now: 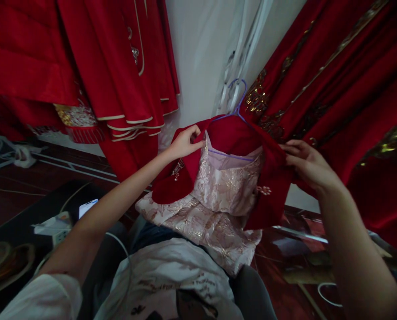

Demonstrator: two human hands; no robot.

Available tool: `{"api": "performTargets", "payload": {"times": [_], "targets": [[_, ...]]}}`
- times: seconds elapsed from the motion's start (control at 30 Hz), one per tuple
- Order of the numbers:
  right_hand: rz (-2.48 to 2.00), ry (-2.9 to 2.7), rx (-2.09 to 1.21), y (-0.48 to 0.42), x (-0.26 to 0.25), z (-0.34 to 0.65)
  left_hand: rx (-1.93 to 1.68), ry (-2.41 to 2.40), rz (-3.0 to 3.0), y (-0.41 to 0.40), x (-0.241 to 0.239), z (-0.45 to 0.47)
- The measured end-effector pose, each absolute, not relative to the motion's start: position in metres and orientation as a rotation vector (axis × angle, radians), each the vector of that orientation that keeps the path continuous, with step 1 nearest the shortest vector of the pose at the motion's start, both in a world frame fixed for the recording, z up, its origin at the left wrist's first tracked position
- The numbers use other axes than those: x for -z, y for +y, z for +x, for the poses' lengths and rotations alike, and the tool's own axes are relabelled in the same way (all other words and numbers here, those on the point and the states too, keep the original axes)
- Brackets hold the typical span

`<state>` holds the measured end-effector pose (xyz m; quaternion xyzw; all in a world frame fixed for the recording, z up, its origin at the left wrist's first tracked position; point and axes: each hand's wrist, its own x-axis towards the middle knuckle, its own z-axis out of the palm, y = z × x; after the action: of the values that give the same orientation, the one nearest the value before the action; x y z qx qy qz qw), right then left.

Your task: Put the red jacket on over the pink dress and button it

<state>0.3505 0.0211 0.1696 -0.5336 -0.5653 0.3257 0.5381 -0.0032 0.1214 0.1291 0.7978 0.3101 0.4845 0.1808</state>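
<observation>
A pale pink and gold brocade dress (227, 184) hangs in front of me, its skirt spread over my lap. Over it sits a short red jacket (275, 195), open at the front with ornaments on both front panels. Both garments are on a purple hanger (240, 104). My left hand (187, 142) is closed, thumb and fingers pinching the jacket's front edge beside the dress strap. On the other side, my right hand (307, 164) grips the jacket near its shoulder and holds that panel outward. Its fingertips are partly hidden by the cloth.
Red garments (118, 66) with light piping hang at left, and gold-embroidered red garments (321, 89) at right. White door handles (233, 95) are behind the hanger. A black table (21, 218) at left bears a phone (87, 206) and a power strip (60, 229) with cables.
</observation>
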Motion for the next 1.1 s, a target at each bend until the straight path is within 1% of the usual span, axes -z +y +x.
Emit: {"api": "performTargets", "payload": {"times": [0.17,0.23,0.37,0.43,0.5,0.57,0.63,0.7,0.93,1.1], "targets": [[-1.058,-1.620,-0.971,0.005,-0.164,0.345,-1.186,0.830,2.254,0.109,-0.126,-0.003],[-1.069,-1.641,-0.920,0.007,-0.156,0.338,-1.216,0.866,2.269,0.109,-0.121,0.000],[-1.150,-1.679,-0.669,0.022,-0.132,0.318,-1.389,1.109,2.214,0.113,-0.100,0.010],[-1.205,-1.695,-0.496,0.032,-0.119,0.306,-1.411,1.195,2.171,0.113,-0.088,0.017],[-1.311,-1.683,-0.248,0.042,-0.106,0.294,-1.454,1.217,2.137,0.108,-0.079,0.024],[-1.411,-1.659,-0.008,0.052,-0.096,0.284,-1.586,1.201,2.088,0.099,-0.073,0.032],[-1.461,-1.641,0.103,0.058,-0.089,0.279,-1.735,1.153,2.029,0.089,-0.070,0.040],[-1.461,-1.620,0.064,0.060,-0.087,0.277,-1.801,1.104,1.989,0.081,-0.069,0.046],[-1.285,-1.613,-0.162,0.044,-0.098,0.286,-1.767,1.094,1.992,0.074,-0.071,0.048],[-1.090,-1.679,-0.614,0.048,-0.110,0.268,-1.694,1.124,1.927,0.082,-0.075,0.065]]}}
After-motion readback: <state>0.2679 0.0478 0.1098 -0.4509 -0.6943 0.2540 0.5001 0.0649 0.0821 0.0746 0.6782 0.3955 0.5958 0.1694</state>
